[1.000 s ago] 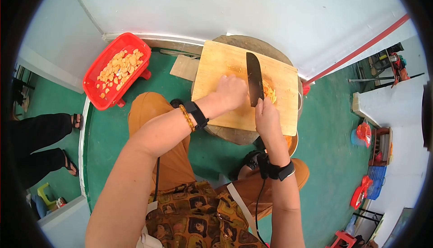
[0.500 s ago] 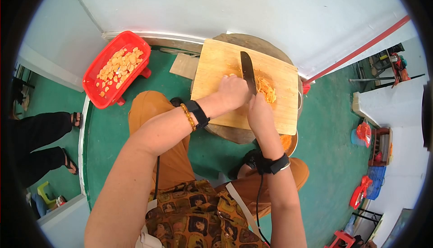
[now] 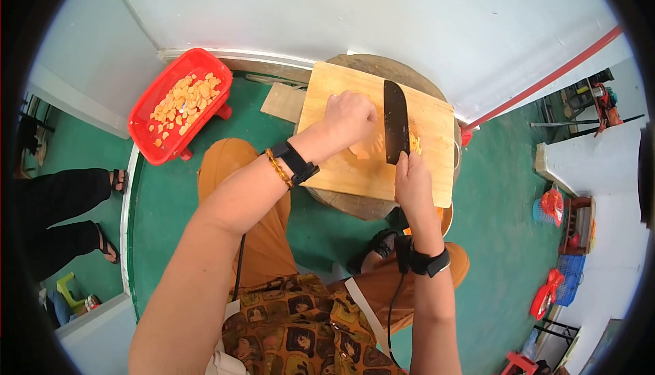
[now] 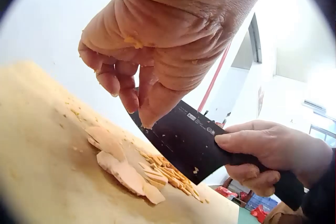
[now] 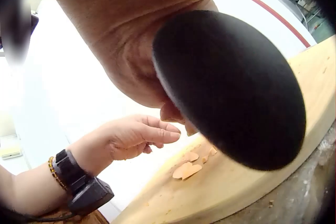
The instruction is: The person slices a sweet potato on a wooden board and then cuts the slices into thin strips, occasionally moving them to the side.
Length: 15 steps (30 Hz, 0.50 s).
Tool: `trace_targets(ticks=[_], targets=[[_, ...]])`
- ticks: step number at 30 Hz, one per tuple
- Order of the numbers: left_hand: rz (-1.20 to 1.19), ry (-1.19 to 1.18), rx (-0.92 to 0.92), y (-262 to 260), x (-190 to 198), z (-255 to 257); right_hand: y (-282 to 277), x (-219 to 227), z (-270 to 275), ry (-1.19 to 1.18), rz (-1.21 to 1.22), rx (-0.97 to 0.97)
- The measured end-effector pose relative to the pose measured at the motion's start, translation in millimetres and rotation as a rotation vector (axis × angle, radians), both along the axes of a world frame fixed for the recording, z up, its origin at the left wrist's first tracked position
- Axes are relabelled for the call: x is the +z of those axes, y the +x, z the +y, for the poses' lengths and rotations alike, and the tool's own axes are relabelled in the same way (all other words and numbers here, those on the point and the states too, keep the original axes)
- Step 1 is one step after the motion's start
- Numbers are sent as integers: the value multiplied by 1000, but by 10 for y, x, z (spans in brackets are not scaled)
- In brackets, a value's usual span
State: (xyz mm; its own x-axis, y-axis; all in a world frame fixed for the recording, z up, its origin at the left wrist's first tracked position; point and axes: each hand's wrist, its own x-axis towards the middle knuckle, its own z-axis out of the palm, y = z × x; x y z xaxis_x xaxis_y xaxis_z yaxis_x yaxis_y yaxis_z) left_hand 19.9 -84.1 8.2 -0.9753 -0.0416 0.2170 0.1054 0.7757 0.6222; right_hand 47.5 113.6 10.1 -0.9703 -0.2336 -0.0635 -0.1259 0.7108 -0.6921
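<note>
A wooden cutting board [image 3: 338, 167] lies on a round stump. My right hand [image 3: 411, 177] grips the black handle of a dark cleaver [image 3: 395, 129], whose blade lies over the board's right half. Thin orange slices [image 3: 364, 149] lie left of the blade, and cut orange strips [image 3: 415, 143] show at its right edge. My left hand [image 3: 355, 117] hovers above the slices with its fingers loosely bent and holds nothing. In the left wrist view the left hand [image 4: 142, 66] hangs over the slices [image 4: 126, 169] beside the cleaver [image 4: 184, 140]. The handle's butt [image 5: 231, 87] fills the right wrist view.
A red basket [image 3: 179, 102] of orange slices stands on the green floor at the left. A bowl [image 3: 445, 219] with orange shreds sits below the board's right corner. A small wooden plank [image 3: 281, 102] lies behind the stump. White walls rise close behind. A person's legs [image 3: 61, 218] are at far left.
My left hand has lifted off the slices and moved toward the board's far side, uncovering them. The cleaver has shifted to the right, against the strips.
</note>
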Motion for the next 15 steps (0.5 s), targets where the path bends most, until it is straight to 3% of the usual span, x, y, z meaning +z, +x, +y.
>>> trace_targets(ticks=[6, 15], targets=[[-26, -46, 28, 6, 40, -83, 223, 128, -117, 111, 30, 88], [-402, -210, -153, 151, 241, -65, 49, 3, 95, 66, 37, 15]])
